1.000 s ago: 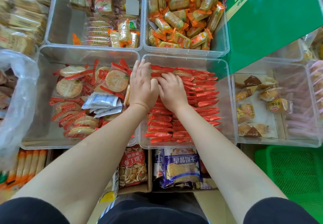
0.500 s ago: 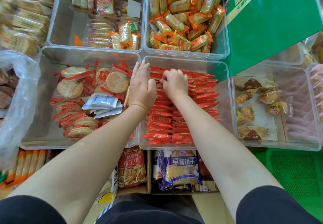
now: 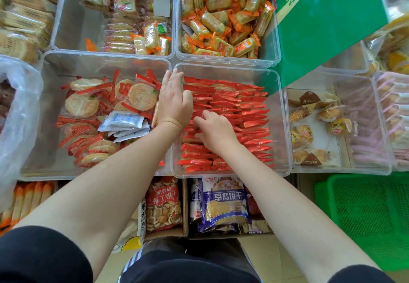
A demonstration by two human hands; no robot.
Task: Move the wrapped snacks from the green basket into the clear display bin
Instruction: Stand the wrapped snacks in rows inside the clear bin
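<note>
Two hands work the clear display bin [image 3: 281, 114]: my right hand [image 3: 218, 131] has slid back toward its near edge, fingers curled onto the red wrapped snacks [image 3: 243, 110], left hand [image 3: 174, 99] flat and released; green basket [image 3: 367, 214] looks empty.

Bright even light, edges seemingly warped, soft

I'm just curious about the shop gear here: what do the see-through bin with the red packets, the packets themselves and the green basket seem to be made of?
The clear bin looks like rigid, glossy transparent plastic: you see through its walls, and its rim catches light. The red snack packets look like thin shiny plastic film with crimped ends. The green basket appears to be moulded plastic with a perforated mesh floor, of duller finish.
</note>
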